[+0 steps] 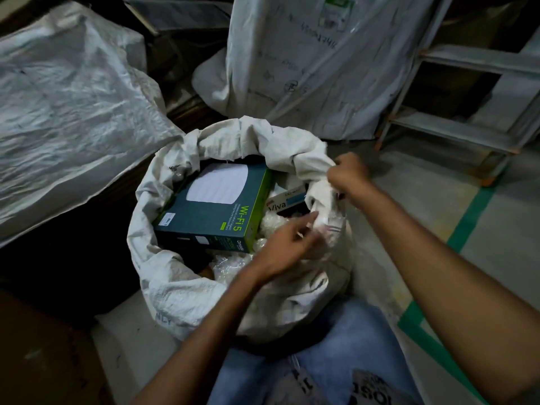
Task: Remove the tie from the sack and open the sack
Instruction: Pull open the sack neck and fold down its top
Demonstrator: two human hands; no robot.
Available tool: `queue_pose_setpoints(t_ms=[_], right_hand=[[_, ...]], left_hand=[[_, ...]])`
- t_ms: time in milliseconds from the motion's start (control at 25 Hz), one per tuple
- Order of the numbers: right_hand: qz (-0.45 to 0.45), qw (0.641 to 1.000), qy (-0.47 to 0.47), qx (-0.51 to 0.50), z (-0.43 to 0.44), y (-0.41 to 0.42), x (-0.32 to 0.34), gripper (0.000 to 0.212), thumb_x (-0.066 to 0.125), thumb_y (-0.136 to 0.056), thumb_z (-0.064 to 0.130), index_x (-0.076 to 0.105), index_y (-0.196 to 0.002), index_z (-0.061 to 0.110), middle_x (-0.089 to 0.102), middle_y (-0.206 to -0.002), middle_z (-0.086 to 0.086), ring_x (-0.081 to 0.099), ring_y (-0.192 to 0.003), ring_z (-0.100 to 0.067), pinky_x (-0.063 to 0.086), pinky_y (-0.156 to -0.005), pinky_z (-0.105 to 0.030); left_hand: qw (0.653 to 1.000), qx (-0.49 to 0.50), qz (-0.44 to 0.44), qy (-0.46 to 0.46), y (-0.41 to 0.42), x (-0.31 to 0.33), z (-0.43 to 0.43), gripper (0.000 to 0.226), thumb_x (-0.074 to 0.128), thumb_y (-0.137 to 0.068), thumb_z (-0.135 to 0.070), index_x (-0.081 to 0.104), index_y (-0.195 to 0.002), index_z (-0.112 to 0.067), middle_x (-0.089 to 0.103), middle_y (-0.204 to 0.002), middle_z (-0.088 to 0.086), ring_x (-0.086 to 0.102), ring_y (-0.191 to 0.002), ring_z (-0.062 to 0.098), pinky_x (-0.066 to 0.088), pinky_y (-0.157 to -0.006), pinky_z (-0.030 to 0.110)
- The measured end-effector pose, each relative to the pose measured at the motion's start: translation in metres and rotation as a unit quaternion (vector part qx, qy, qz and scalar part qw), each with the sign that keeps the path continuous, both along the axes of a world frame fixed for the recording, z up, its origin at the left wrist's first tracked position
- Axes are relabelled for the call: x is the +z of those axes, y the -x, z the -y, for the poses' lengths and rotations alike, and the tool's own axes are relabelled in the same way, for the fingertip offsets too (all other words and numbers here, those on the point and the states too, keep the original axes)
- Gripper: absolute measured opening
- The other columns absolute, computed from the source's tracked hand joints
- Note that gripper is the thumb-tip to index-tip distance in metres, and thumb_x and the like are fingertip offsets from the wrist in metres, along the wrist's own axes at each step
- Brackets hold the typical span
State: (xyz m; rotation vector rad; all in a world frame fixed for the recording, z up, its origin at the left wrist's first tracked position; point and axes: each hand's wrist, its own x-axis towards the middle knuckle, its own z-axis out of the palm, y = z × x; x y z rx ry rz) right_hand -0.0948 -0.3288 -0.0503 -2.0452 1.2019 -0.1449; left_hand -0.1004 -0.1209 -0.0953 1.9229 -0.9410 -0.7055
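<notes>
A white woven sack [175, 287] stands on the floor in front of me, its mouth wide and its rim rolled outward. Inside lie a dark teal box [216, 211] marked Wi-Fi 5, a white Viva box [285, 201] and bubble wrap [230, 264]. My right hand [349, 173] grips the bunched rim at the sack's right side. My left hand [289, 244] pinches the same fold of rim just below it. I see no tie in either hand; a small knotted bit [175, 169] sits on the far left rim.
A large grey sack [67, 118] lies at the left and a written-on white sack [306, 68] stands behind. A metal rack [467, 112] is at the right. Green tape [467, 229] lines the concrete floor. My knee in blue jeans [350, 346] is below the sack.
</notes>
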Motion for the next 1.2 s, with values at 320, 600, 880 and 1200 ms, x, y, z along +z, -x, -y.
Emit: queue_pose_setpoints(t_ms=[320, 600, 880, 1200], right_hand=[[0.034, 0.994, -0.097, 0.038, 0.02, 0.007, 0.026, 0.045, 0.068, -0.089, 0.002, 0.06, -0.133, 0.008, 0.065, -0.115, -0.008, 0.062, -0.091, -0.023, 0.048, -0.079, -0.034], [-0.138, 0.915, 0.35, 0.147, -0.048, -0.052, -0.004, 0.055, 0.048, -0.102, 0.025, 0.037, -0.152, 0.004, 0.026, -0.163, -0.022, 0.04, -0.14, -0.036, 0.045, -0.106, -0.05], [-0.136, 0.95, 0.275, 0.054, 0.003, -0.073, -0.044, 0.035, 0.07, -0.092, 0.021, 0.053, -0.121, 0.016, 0.069, -0.108, -0.008, 0.066, -0.099, -0.026, 0.048, -0.072, -0.036], [-0.069, 0.948, 0.309, 0.029, 0.009, -0.084, -0.044, 0.033, 0.057, -0.094, 0.022, 0.054, -0.127, 0.02, 0.062, -0.129, -0.008, 0.055, -0.116, -0.028, 0.041, -0.083, -0.039]], left_hand=[[0.801, -0.133, 0.569, -0.127, -0.175, 0.03, 0.115, 0.105, 0.076, -0.073, -0.012, 0.022, -0.161, -0.03, 0.027, -0.168, 0.001, 0.014, -0.157, 0.021, 0.027, -0.115, 0.056], [0.819, -0.312, 0.416, -0.244, -0.27, 0.042, 0.21, 0.047, 0.064, -0.094, -0.018, 0.052, -0.139, -0.02, 0.066, -0.127, 0.017, 0.064, -0.111, 0.036, 0.048, -0.089, 0.039], [0.858, -0.339, 0.29, -0.254, -0.298, 0.046, 0.22, 0.081, 0.086, -0.077, -0.046, 0.047, -0.146, -0.029, 0.056, -0.139, -0.003, 0.056, -0.128, 0.024, 0.045, -0.106, 0.038], [0.799, -0.297, 0.507, -0.128, -0.302, 0.011, 0.133, 0.066, 0.062, -0.095, -0.046, 0.037, -0.155, -0.035, 0.049, -0.154, 0.003, 0.05, -0.138, 0.027, 0.047, -0.103, 0.045]])
